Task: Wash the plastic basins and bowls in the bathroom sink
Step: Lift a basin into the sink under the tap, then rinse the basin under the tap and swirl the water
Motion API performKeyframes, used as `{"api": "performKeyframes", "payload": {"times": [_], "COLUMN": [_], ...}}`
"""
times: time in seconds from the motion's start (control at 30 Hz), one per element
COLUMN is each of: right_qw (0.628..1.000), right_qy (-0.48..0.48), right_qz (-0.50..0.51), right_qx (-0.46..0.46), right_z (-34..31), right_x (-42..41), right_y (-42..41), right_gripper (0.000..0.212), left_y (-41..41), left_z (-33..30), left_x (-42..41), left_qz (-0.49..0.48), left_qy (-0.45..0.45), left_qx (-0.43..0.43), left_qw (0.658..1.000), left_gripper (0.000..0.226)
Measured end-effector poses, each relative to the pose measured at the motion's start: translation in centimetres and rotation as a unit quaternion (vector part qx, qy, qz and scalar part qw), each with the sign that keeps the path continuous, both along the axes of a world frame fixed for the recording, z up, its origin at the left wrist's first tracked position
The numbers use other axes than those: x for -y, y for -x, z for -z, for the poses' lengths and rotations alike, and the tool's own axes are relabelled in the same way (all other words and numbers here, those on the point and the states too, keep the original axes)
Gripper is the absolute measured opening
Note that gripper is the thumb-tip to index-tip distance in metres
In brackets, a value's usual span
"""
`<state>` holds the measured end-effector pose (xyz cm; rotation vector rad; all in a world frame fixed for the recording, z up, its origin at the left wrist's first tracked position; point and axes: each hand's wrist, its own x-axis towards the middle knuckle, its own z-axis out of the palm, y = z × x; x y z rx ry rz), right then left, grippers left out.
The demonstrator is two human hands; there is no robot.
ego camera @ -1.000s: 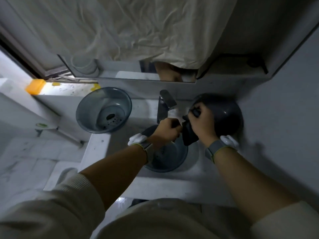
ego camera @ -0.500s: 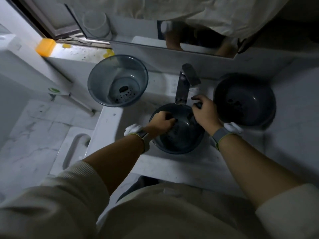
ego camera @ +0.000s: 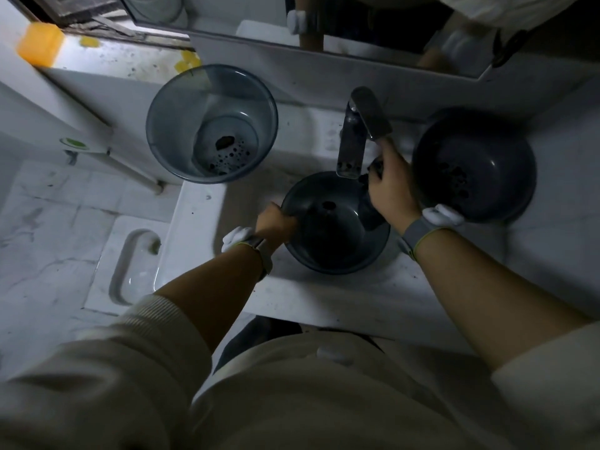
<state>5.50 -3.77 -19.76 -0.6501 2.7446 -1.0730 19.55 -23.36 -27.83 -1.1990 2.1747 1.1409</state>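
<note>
A dark plastic bowl (ego camera: 337,228) sits in the white sink (ego camera: 324,297) under the faucet (ego camera: 357,134). My left hand (ego camera: 276,219) grips the bowl's left rim. At the bowl's far right rim, my right hand (ego camera: 389,186) is closed around a dark cloth-like thing (ego camera: 373,167), with one finger reaching up toward the faucet handle. A second dark basin (ego camera: 474,164) with dark bits inside rests on the counter to the right. On the ledge to the left stands a translucent grey-blue basin (ego camera: 211,125) with dirt specks on its bottom.
A mirror (ego camera: 357,24) runs along the wall behind the faucet. An orange block (ego camera: 40,43) lies on the window ledge at far left. A white squat toilet (ego camera: 130,264) is set in the marble floor left of the sink.
My hands have come down from beside the faucet to the bowl in the sink. The left hand moved to the left rim. The view tilted downward.
</note>
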Motion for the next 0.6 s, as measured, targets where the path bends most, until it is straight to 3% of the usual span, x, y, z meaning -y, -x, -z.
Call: {"api": "performKeyframes", "payload": {"times": [0.13,0.27,0.47,0.6], "right_qw": [0.998,0.995,0.996,0.996], "right_qy": [-0.056,-0.088,-0.063,-0.017], "right_qz": [-0.015,-0.029,-0.024,0.014], "right_qx": [-0.031,-0.038,-0.053,-0.083], "right_z": [-0.2,-1.1,-1.1,-0.8], "right_x": [-0.3,0.4,0.1,-0.2], "right_y": [0.5,1.8,1.4,0.9], "right_gripper": [0.051,0.056,0.055,0.056], "left_y": [-0.6,-1.1,-1.6,-2.1], "left_z": [1.1,0.9,0.2,-0.6], "left_x": [-0.4,-0.8,-0.9,-1.0], "left_qz": [-0.116,-0.163,-0.140,-0.135], "left_qy": [-0.186,-0.291,-0.307,-0.297], "left_qx": [0.015,-0.023,-0.078,-0.127], "left_qw": [0.976,0.942,0.938,0.937], "left_gripper": [0.034,0.035,0.063,0.064]}}
